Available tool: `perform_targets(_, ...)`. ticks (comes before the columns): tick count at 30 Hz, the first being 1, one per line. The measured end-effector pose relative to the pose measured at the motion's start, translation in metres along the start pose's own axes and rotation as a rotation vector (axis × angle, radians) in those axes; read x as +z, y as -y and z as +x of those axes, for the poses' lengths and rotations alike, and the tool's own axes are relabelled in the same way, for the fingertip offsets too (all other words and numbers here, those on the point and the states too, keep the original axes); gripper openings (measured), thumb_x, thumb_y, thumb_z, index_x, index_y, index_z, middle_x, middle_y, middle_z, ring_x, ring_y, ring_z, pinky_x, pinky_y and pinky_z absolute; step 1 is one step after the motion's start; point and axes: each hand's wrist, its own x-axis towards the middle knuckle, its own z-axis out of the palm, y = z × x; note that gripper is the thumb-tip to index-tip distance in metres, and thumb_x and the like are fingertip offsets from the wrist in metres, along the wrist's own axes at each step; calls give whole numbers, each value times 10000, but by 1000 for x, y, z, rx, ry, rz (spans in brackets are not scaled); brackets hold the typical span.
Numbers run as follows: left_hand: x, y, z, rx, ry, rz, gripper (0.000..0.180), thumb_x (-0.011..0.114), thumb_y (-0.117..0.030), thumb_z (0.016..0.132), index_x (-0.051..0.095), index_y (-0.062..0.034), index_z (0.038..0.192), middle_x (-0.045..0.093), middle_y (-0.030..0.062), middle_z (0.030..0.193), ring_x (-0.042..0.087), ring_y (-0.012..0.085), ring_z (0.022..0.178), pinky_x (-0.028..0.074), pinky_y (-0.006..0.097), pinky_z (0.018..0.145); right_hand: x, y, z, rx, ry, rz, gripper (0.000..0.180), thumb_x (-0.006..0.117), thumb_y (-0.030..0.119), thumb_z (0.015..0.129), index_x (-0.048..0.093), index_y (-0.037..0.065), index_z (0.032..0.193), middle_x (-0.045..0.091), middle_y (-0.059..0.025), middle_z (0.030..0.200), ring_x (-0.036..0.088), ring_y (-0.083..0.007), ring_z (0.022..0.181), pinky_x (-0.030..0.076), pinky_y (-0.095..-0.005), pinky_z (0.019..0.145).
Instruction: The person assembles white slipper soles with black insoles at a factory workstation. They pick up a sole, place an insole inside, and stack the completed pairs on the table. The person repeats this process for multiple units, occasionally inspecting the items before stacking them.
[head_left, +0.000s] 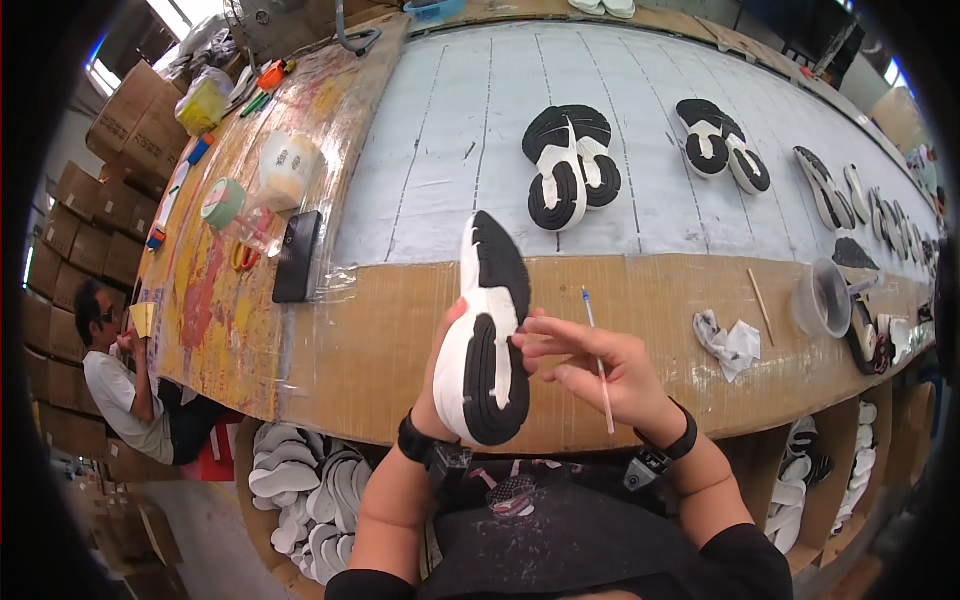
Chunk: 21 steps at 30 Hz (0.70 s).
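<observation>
My left hand [440, 372] holds a black-and-white shoe sole [487, 330] upright from behind, tread side toward me, over the bench's near edge. My right hand [600, 368] grips a thin stick-like brush [598, 362] between its fingers, and its fingertips touch the sole's right edge. Both wrists wear black bands. A pair of similar soles [570, 165] lies on the grey conveyor belt [450, 170] beyond.
More sole pairs [722, 140] line the belt to the right. A clear plastic cup [822, 298], a crumpled rag [730, 342] and a wooden stick [761, 306] lie on the brown bench edge. A black phone [297, 256], tape roll [223, 203] and tools sit left. A seated person [120, 375] is at far left. White soles [300, 490] are piled below.
</observation>
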Motion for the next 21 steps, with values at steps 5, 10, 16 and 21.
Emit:
perform_targets(5,-37,-1,-11,424,-214,534,621,553,-168,831,227,-33,1342,454,129,1190,524,196,976,468,307,789,-46,-12,30,80,-7,-482,439,528,28,785,456,-9,1217,581,-160,1072,605,-216,904,479,-272,739)
perform_targets(10,-38,-1,-29,459,-295,908,729,592,-15,775,163,-8,1365,272,134,1333,356,221,1192,369,344,946,-83,-47,113,-367,-98,-1243,460,532,79,748,462,-41,1186,508,-217,1155,499,-314,1072,405,-376,889)
perform_targets(16,-32,-11,-52,542,-357,1126,667,581,-48,799,206,20,1347,183,132,1376,292,215,1242,335,345,975,-120,-94,168,-463,69,-2105,429,503,104,748,478,-50,1147,495,-207,1166,432,-332,1136,297,-427,979)
perform_targets(21,-16,-27,-47,467,-227,941,589,521,-64,849,216,18,1346,294,142,1357,281,217,1265,278,343,1013,-116,-19,137,-242,-577,-873,519,631,84,637,491,-48,1119,594,-177,985,596,-297,865,476,-333,729)
